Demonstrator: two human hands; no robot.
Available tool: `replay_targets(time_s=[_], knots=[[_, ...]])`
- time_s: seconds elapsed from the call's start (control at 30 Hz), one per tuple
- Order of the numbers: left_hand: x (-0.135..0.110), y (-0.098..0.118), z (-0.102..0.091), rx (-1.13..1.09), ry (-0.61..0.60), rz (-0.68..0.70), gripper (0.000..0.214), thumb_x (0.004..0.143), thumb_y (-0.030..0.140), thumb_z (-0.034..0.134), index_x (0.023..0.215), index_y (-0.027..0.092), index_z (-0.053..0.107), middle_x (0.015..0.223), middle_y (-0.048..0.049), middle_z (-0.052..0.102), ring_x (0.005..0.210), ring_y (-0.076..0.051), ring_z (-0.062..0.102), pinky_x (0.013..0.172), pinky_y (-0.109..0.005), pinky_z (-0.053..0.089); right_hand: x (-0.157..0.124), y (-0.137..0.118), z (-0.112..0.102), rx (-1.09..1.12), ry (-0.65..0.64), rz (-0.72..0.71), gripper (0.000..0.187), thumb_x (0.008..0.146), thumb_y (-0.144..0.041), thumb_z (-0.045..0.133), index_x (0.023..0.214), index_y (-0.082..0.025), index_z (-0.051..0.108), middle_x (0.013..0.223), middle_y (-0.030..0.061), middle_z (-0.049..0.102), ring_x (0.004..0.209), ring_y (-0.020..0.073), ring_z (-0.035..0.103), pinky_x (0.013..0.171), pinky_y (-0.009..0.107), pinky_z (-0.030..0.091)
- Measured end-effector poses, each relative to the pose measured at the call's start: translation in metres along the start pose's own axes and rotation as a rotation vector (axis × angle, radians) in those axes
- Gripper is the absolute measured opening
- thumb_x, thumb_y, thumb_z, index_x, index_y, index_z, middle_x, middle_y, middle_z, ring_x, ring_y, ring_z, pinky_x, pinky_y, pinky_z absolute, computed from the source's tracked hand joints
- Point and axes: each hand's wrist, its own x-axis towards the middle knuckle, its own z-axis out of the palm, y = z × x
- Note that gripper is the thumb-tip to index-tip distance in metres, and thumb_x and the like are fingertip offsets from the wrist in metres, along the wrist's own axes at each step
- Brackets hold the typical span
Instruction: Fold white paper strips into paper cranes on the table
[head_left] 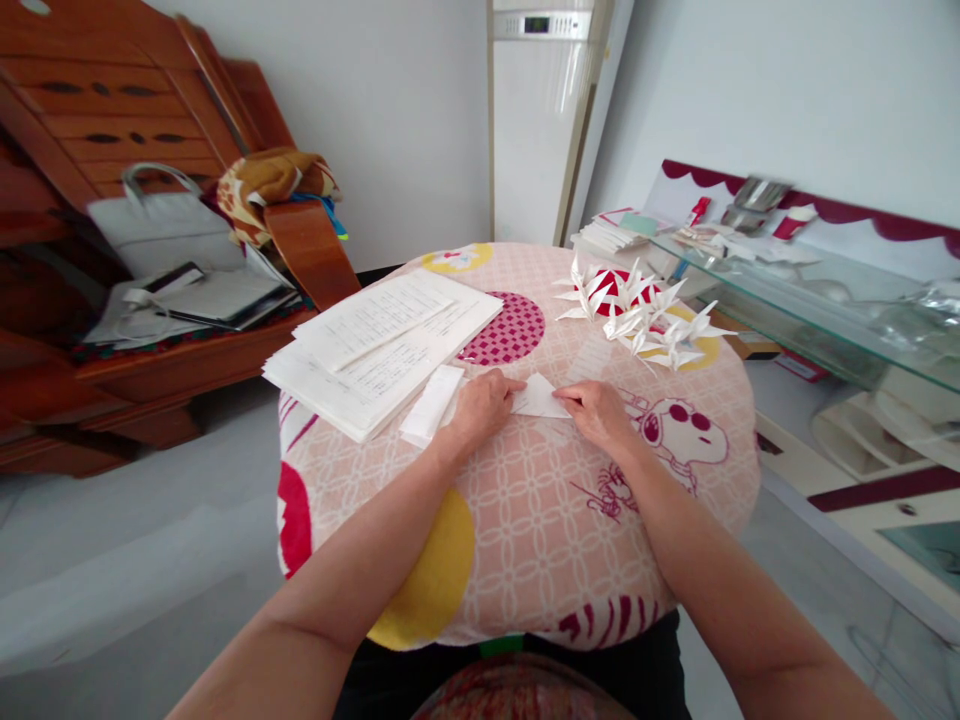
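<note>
A small white sheet of paper (538,397), folded to a triangle with its point away from me, lies on the cloth-covered table. My left hand (486,408) is closed at its left corner, thumb and fingers on the edge. At the right corner my right hand (598,410) is closed on the paper in the same way. Left of my left hand is a folded white paper strip (433,402). Several white paper cranes (637,310) stand together at the table's far right.
A stack of written sheets (390,345) covers the table's left part. The round table wears a pink patterned cloth (517,530). To the right is a cluttered glass shelf (810,300); to the left, a wooden bench (150,375) with a grey bag (169,225).
</note>
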Motion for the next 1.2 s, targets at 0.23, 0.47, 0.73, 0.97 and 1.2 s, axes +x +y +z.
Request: replay_targets(time_s=[0.23,0.47,0.73,0.97,1.2], knots=[[0.003,0.003,0.005,-0.044,0.109,0.201,0.041,0.09,0.008,0.045,0.112,0.017,0.078,0.114,-0.013,0.068,0.105,-0.024,0.064,0.094,-0.036,0.053,0.0,-0.002,-0.001,-0.01,-0.019,-0.003,0.032,0.093,-0.017,0.054,0.11,-0.02,0.081,0.109,0.0106,0.079,0.102,0.0275,0.073,0.089,0.035,0.052],[0.005,0.007,0.006,-0.083,-0.054,0.288,0.05,0.085,-0.002,0.043,0.118,0.018,0.075,0.123,-0.009,0.071,0.113,-0.022,0.065,0.101,-0.033,0.052,0.001,-0.004,-0.002,0.002,-0.011,0.031,0.033,0.091,-0.015,0.056,0.11,-0.022,0.081,0.109,0.009,0.079,0.101,0.026,0.074,0.087,0.033,0.053],[0.001,0.007,0.002,-0.058,-0.047,0.334,0.028,0.097,0.02,0.051,0.112,0.017,0.075,0.124,-0.0109,0.069,0.114,-0.023,0.066,0.102,-0.035,0.052,-0.004,0.016,-0.017,0.285,-0.056,0.189,0.024,0.077,-0.015,0.068,0.095,-0.019,0.083,0.078,0.0033,0.08,0.069,0.0202,0.072,0.065,0.027,0.052],[0.001,0.011,-0.002,-0.006,-0.076,0.315,0.026,0.098,0.023,0.05,0.107,0.019,0.074,0.123,-0.0096,0.068,0.113,-0.023,0.065,0.1,-0.035,0.051,-0.009,0.017,-0.028,0.298,-0.132,0.255,0.023,0.072,-0.01,0.064,0.086,-0.015,0.082,0.068,0.0024,0.074,0.05,0.0134,0.059,0.048,0.022,0.039],[0.0,0.013,-0.003,0.009,-0.075,0.323,0.025,0.098,0.023,0.05,0.105,0.019,0.074,0.118,-0.0099,0.069,0.109,-0.024,0.066,0.095,-0.035,0.052,0.0,-0.001,-0.02,0.219,0.159,0.07,0.017,0.079,-0.014,0.062,0.079,-0.015,0.079,0.072,0.0047,0.075,0.067,0.017,0.065,0.062,0.025,0.043]])
